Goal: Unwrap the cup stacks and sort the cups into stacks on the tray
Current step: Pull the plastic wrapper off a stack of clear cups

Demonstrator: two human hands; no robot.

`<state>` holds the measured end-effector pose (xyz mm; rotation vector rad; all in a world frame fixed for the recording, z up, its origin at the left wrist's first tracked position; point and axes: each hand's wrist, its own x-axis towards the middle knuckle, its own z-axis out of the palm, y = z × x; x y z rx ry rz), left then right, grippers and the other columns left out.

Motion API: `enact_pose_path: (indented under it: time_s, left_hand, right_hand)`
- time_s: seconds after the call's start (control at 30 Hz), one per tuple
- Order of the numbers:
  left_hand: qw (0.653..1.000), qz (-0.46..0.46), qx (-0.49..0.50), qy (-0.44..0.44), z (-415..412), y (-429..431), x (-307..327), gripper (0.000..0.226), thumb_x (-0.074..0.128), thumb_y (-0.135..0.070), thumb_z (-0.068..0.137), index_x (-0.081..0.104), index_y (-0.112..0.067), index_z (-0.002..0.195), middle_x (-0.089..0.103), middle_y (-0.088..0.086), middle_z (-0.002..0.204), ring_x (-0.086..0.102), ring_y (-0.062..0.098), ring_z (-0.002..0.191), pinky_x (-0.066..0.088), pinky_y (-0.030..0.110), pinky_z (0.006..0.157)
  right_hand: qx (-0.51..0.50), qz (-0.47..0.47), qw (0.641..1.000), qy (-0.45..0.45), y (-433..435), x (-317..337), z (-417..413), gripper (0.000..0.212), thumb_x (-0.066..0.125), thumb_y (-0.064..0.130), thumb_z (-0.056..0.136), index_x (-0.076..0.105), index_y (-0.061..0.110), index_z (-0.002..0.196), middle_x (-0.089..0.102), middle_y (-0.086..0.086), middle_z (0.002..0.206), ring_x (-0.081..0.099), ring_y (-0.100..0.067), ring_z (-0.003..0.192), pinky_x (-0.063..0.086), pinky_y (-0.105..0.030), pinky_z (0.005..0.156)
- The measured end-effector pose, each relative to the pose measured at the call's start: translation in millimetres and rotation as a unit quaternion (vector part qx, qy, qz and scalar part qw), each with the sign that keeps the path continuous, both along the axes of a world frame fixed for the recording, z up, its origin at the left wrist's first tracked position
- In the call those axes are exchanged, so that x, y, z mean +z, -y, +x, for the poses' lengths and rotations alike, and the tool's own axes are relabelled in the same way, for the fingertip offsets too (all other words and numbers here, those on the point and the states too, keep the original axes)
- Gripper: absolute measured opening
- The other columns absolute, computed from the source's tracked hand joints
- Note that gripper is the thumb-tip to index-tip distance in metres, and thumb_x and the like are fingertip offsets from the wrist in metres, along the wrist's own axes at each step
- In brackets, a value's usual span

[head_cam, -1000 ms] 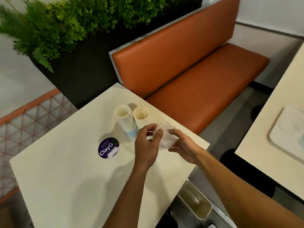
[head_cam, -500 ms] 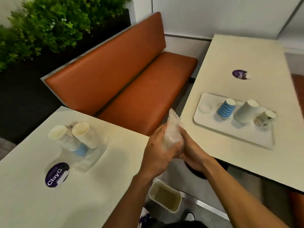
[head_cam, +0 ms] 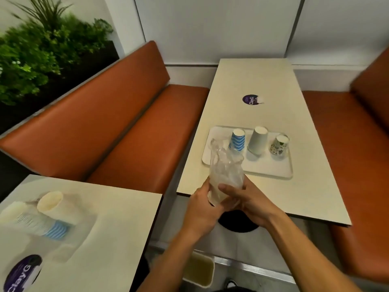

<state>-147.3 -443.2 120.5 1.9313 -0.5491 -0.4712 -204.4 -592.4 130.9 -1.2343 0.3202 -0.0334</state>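
head view: i see the clear wrapper (head_cam: 226,171), crumpled and see-through, with something pale in its lower end, possibly cups, held upright between both hands over the gap between the two benches. left hand (head_cam: 202,209) and right hand (head_cam: 246,202) are both closed around its base. my worry is that the slick film slips and the contents drop to the floor. beyond it the tray (head_cam: 248,169) carries three upturned cups: blue-striped (head_cam: 237,140), white (head_cam: 257,140), patterned (head_cam: 279,144). two wrapped stacks (head_cam: 42,216) lie on the near bench (head_cam: 109,224).
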Motion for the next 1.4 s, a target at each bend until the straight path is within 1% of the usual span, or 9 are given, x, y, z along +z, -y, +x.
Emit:
enact_pose_path:
  time_s: [0.17,0.27,0.57,0.67,0.77,0.9,1.1,1.23,1.4]
  left_hand:
    - [0.999,0.017,-0.046,-0.011,-2,0,8,0.075,0.083,-0.066,0.071,0.054,-0.041,0.135,0.07,-0.024,0.113,0.068,0.002,0.103,0.059,0.022,0.084]
    - [0.999,-0.013,-0.044,-0.021,3,-5,19,0.105,0.082,-0.069,0.067,0.029,-0.047,0.155,0.053,-0.03,0.138,0.056,0.001,0.123,0.052,0.024,0.099]
    - [0.995,-0.075,0.045,0.039,8,18,28,0.086,0.071,-0.073,0.079,0.036,-0.046,0.153,0.052,-0.032,0.142,0.054,-0.007,0.126,0.054,0.029,0.103]
    - [0.994,-0.076,0.068,0.036,4,22,20,0.093,0.072,-0.074,0.077,0.038,-0.038,0.155,0.056,-0.02,0.145,0.054,-0.003,0.13,0.052,0.034,0.108]
    - [0.995,-0.068,0.059,0.036,4,24,19,0.089,0.075,-0.071,0.076,0.043,-0.036,0.152,0.065,-0.023,0.132,0.061,-0.005,0.121,0.056,0.034,0.102]
    - [0.998,-0.051,0.028,0.03,6,25,14,0.079,0.078,-0.068,0.076,0.051,-0.039,0.144,0.071,-0.023,0.119,0.067,-0.001,0.11,0.059,0.037,0.095]
    - [1.0,-0.009,-0.009,0.009,-1,25,8,0.058,0.084,-0.056,0.077,0.049,-0.062,0.123,0.065,-0.037,0.113,0.064,-0.003,0.11,0.055,0.019,0.091]
    - [0.998,-0.052,-0.011,-0.021,6,22,16,0.086,0.085,-0.067,0.067,0.037,-0.066,0.139,0.052,-0.04,0.136,0.056,0.001,0.128,0.055,0.029,0.1]
    - [0.997,-0.07,-0.01,-0.032,8,30,24,0.091,0.087,-0.066,0.063,0.035,-0.064,0.138,0.054,-0.038,0.134,0.057,-0.009,0.122,0.053,0.023,0.097]
  right_hand:
    - [0.022,0.005,1.0,-0.015,14,-5,-7,0.07,0.081,0.008,0.082,0.051,0.021,0.143,0.072,-0.008,0.127,0.07,-0.03,0.117,0.055,-0.053,0.102]
    - [0.03,-0.006,0.999,-0.017,19,-4,-8,0.07,0.082,0.008,0.08,0.052,0.023,0.142,0.073,-0.005,0.127,0.07,-0.028,0.117,0.055,-0.054,0.101]
    - [0.076,-0.129,0.989,0.006,25,10,-2,0.067,0.085,0.004,0.078,0.055,0.033,0.131,0.074,0.02,0.115,0.07,-0.003,0.107,0.056,-0.015,0.081]
    - [0.091,-0.112,0.989,0.008,30,7,0,0.081,0.083,-0.001,0.077,0.051,0.036,0.14,0.069,0.012,0.131,0.066,-0.013,0.122,0.057,-0.029,0.096]
    - [0.113,0.055,0.991,0.038,36,4,-3,0.078,0.069,-0.006,0.082,0.044,0.022,0.151,0.061,-0.011,0.144,0.059,-0.031,0.133,0.052,-0.051,0.106]
    - [0.074,0.202,0.976,0.037,43,2,-2,0.082,0.083,0.042,0.08,0.048,0.016,0.15,0.059,-0.018,0.146,0.058,-0.039,0.132,0.057,-0.053,0.097]
    - [0.009,0.072,0.997,-0.015,46,3,5,0.06,0.067,0.047,0.085,0.055,0.03,0.142,0.07,-0.002,0.134,0.068,-0.027,0.121,0.058,-0.046,0.086]
    - [0.007,0.064,0.998,0.006,51,0,0,0.059,0.064,0.058,0.093,0.054,0.029,0.144,0.067,-0.001,0.139,0.065,-0.027,0.126,0.056,-0.05,0.097]
    - [-0.029,0.062,0.998,0.011,52,-5,-1,0.047,0.056,0.032,0.095,0.06,0.013,0.138,0.071,-0.008,0.131,0.068,-0.028,0.121,0.06,-0.037,0.092]
